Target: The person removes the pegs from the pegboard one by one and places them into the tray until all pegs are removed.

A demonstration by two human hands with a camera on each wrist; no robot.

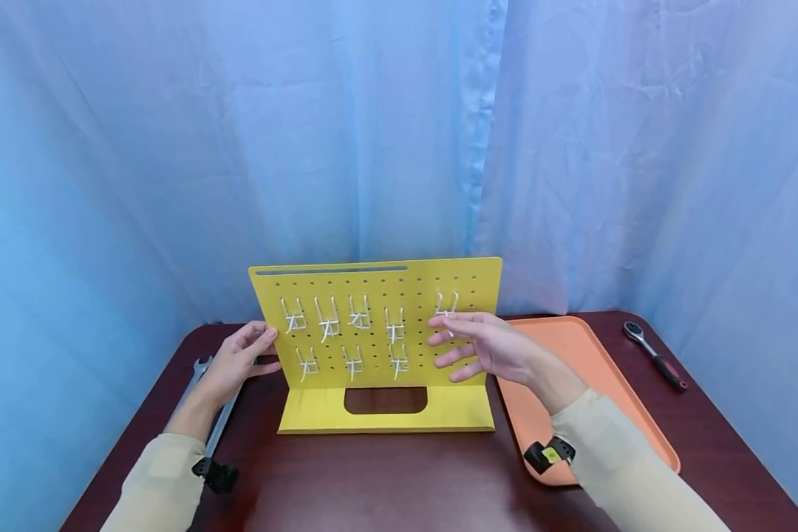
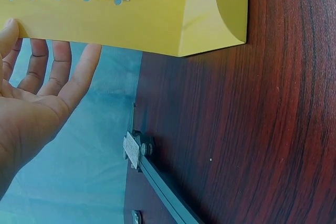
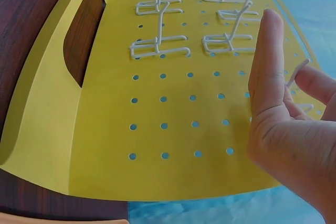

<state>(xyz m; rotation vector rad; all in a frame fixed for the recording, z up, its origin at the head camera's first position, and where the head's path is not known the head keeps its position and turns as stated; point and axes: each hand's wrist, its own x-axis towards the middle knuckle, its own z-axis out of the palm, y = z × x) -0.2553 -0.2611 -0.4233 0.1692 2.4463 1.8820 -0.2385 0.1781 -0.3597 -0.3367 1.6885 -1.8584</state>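
Observation:
A yellow pegboard stand (image 1: 386, 277) stands upright on the table, several white wire hooks (image 1: 328, 325) fixed in its holes. At its left edge my left hand (image 1: 236, 362) grips the board, thumb on the front and fingers behind; the left wrist view shows the same hand (image 2: 37, 108) at the edge. My right hand (image 1: 492, 347) is at the upper right of the board, pinching a white hook (image 1: 446, 301) there between thumb and finger, other fingers spread. In the right wrist view that hook's tip (image 3: 299, 71) shows beside the hand (image 3: 283, 124), which partly hides it.
An orange tray (image 1: 612, 399) lies right of the board, partly under my right forearm. Beyond it is a ratchet wrench (image 1: 655, 355). Left of the board lie an open-ended wrench (image 1: 196, 373) and a caliper (image 2: 134, 148). A blue curtain (image 1: 372, 133) hangs behind the table.

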